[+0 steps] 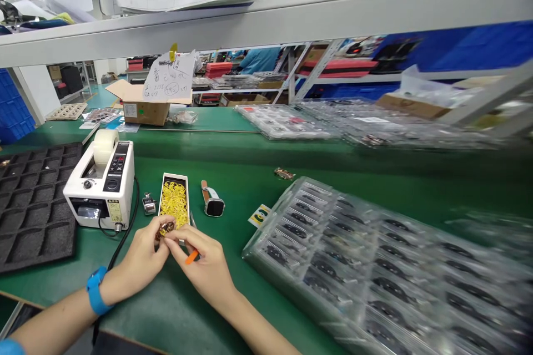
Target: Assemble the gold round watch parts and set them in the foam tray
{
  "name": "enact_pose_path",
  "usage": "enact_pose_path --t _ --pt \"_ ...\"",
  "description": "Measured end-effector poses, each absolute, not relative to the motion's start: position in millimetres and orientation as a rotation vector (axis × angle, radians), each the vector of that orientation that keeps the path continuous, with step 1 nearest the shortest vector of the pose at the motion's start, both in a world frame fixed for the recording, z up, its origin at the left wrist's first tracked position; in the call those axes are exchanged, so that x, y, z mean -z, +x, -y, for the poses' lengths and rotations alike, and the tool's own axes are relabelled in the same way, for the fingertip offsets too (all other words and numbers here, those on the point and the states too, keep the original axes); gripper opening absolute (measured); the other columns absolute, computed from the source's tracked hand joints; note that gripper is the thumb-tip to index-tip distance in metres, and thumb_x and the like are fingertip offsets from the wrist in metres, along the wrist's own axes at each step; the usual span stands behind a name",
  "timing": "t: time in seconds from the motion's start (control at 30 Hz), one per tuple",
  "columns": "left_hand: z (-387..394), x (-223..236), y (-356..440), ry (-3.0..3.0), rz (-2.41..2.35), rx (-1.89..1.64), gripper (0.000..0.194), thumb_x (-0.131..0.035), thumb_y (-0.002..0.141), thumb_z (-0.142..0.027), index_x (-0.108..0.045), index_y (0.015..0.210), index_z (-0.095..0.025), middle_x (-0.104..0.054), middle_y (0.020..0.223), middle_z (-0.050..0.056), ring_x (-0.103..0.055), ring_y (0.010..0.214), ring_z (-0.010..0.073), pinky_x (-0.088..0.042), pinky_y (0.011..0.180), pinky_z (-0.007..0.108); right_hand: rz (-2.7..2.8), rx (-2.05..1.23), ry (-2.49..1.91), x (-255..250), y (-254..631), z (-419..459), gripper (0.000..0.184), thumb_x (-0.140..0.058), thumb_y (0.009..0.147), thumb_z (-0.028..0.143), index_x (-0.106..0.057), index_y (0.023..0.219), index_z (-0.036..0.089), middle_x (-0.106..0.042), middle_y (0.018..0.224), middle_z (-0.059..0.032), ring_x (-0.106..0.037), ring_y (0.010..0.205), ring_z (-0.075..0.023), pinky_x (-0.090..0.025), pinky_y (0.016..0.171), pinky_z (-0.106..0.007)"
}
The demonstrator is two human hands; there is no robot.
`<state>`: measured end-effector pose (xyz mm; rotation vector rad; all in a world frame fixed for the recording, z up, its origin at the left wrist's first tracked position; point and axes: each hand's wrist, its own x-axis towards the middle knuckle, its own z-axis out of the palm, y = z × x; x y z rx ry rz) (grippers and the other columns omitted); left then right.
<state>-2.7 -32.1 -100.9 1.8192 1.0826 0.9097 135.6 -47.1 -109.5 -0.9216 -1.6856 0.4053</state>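
Observation:
My left hand is closed, pinching a small brown-and-gold patterned piece whose kind I cannot make out. My right hand meets it at the fingertips, its fingers closed around a thin tool with an orange end; the rest of that tool is hidden by the fingers. Both hands are at the near end of a narrow white box filled with small yellow loops. A similar brown shiny piece lies farther back on the green table.
At left stand a white tape dispenser and a black compartment tray. A tally counter and a watch flank the box. Stacked clear trays with dark parts cover the right. A shelf beam crosses above.

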Motion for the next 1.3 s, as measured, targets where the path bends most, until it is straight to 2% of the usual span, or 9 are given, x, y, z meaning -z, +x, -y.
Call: enact_pose_path --t 0.17,0.3,0.47,0.63,0.77,0.93,1.07,1.13,1.3 --pt "27.8 102.3 -4.9 1.744 -1.127 -0.914 0.033 -0.043 0.079 -0.009 -0.056 0.108 -0.017 -0.068 0.105 0.008 -0.063 0.095 0.0208 -0.047 0.086 0.034 1.712 -0.393 -0.902 110.0 131.4 48.0 0.013 -0.057 0.084 0.013 -0.065 0.077 0.02 -0.067 0.069 -0.0012 -0.06 0.061 -0.0128 -0.047 0.058 -0.023" --pt "24.8 105.7 -2.2 1.43 -0.958 -0.963 0.031 -0.05 0.079 -0.017 -0.049 0.109 -0.019 -0.067 0.099 0.005 -0.063 0.097 0.0198 -0.048 0.088 0.034 1.589 -0.543 -0.985 107.8 135.8 47.3 0.013 -0.058 0.083 0.02 -0.066 0.073 0.019 -0.065 0.066 -0.0007 -0.051 0.05 -0.0109 -0.041 0.049 -0.023" --pt "20.6 103.3 1.1 1.045 -0.839 -0.988 0.034 -0.061 0.069 -0.015 -0.05 0.1 -0.02 -0.067 0.095 0.003 -0.068 0.089 0.0188 -0.05 0.091 0.036 1.489 -0.636 -1.297 110.8 154.3 33.8 0.027 -0.052 0.085 0.037 -0.069 0.08 0.017 -0.064 0.066 -0.0019 -0.051 0.049 -0.0124 -0.038 0.046 -0.024" --pt "19.3 94.4 -1.7 0.999 -0.946 -1.01 0.032 -0.065 0.067 -0.019 -0.055 0.097 -0.017 -0.068 0.087 0.004 -0.071 0.08 0.021 -0.053 0.086 0.037 1.704 -0.437 -1.557 122.1 167.2 13.3 0.023 -0.047 0.081 0.024 -0.069 0.075 0.021 -0.068 0.076 -0.0028 -0.062 0.066 -0.0175 -0.039 0.056 -0.025" --pt "19.0 91.6 -4.7 1.06 -0.991 -1.032 0.042 -0.069 0.064 -0.019 -0.055 0.103 -0.017 -0.069 0.085 0.004 -0.072 0.079 0.0227 -0.055 0.081 0.036 1.688 -0.312 -1.647 121.3 165.6 19.6 0.018 -0.052 0.08 0.025 -0.06 0.065 0.02 -0.064 0.067 -0.002 -0.058 0.059 -0.0172 -0.034 0.052 -0.025" --pt "17.8 89.6 -7.5 1.086 -0.99 -1.051 0.043 -0.071 0.061 -0.023 -0.057 0.1 -0.016 -0.071 0.09 0.006 -0.072 0.083 0.0249 -0.055 0.083 0.036 1.814 -0.125 -1.611 111.3 165.0 60.1 0.013 -0.05 0.084 0.019 -0.061 0.079 0.021 -0.064 0.076 -0.0004 -0.062 0.066 -0.0148 -0.042 0.059 -0.023" --pt "17.2 87.8 -9.6 1.085 -1.026 -1.025 0.052 -0.075 0.059 -0.03 -0.056 0.105 -0.014 -0.073 0.096 0.011 -0.07 0.094 0.0286 -0.055 0.087 0.038 1.86 0.174 -1.85 94.9 222.2 80.3 0.022 -0.045 0.087 0.018 -0.065 0.096 0.021 -0.066 0.089 -0.0042 -0.065 0.077 -0.0168 -0.045 0.063 -0.024" --pt "17.9 87.1 -10.6 1.072 -1.046 -1.029 0.059 -0.078 0.056 -0.032 -0.056 0.107 -0.013 -0.073 0.096 0.011 -0.069 0.095 0.0303 -0.055 0.089 0.039 1.782 0.226 -2.037 82.8 267.9 84.1 0.025 -0.044 0.084 0.015 -0.067 0.095 0.018 -0.066 0.092 -0.0072 -0.065 0.077 -0.0195 -0.043 0.06 -0.025" --pt "21.9 84.2 -11.9 1.076 -1.0 -0.948 0.068 -0.081 0.057 -0.031 -0.052 0.116 -0.015 -0.071 0.109 0.012 -0.066 0.104 0.0283 -0.051 0.096 0.036 2.012 0.12 -2.213 62.2 340.1 88.2 0.019 -0.056 0.076 0.014 -0.072 0.075 0.025 -0.065 0.075 0.0002 -0.064 0.066 -0.0145 -0.039 0.055 -0.021"
